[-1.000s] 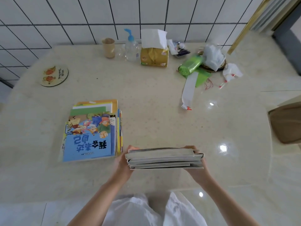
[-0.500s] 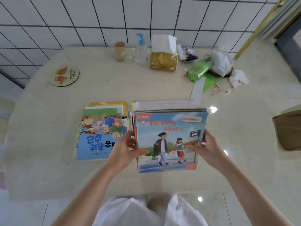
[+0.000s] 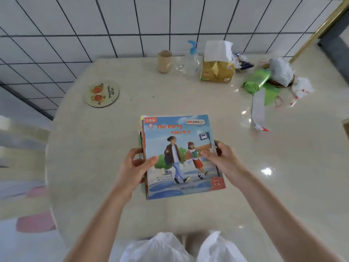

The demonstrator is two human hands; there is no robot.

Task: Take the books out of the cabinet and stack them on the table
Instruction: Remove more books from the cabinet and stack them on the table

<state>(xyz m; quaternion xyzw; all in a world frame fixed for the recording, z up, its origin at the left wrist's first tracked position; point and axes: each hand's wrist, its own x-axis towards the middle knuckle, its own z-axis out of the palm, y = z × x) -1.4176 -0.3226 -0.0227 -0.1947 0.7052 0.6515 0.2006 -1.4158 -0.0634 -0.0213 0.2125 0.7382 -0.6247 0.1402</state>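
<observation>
A home dining corner, lived in and lightly cluttered.

A pale marble-look table (image 3: 105,167) is standing against a wall of white tiles (image 3: 75,25) with dark grout, and everyday household things are lining its far edge: a tan cup (image 3: 164,61), a clear pump bottle (image 3: 191,60) with a blue top, a yellow soft pack of tissues (image 3: 217,69) with a sheet sticking up, a roll of green bin bags (image 3: 257,80) and a crumpled white plastic bag (image 3: 282,71). A round cartoon coaster (image 3: 102,93) is lying nearer the left edge. Children's picture books (image 3: 181,157) with Chinese and English titles are sitting mid-table, suggesting a family household.
</observation>
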